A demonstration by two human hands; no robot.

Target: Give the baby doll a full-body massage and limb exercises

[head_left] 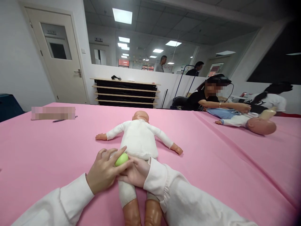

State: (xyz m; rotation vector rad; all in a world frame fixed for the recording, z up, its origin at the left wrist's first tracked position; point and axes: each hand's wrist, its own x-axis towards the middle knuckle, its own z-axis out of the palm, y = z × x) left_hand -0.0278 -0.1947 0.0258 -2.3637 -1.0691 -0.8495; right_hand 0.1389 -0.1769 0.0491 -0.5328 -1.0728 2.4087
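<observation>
Though partly hidden, green object [121, 160] between left fingers [120, 153] and thumb [122, 166], in their grasp.

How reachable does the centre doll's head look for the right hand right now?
Probably yes: only the doll's white shirt lies between the right hand and the head, and nothing covers the head. It would likely first have to pull away from the left hand, which holds the green object.

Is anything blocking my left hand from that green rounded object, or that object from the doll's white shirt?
Nothing visible stands between your left hand and the green rounded object, which it holds. Toward the doll's white shirt, only that hand's outstretched finger partly intervenes.
</observation>
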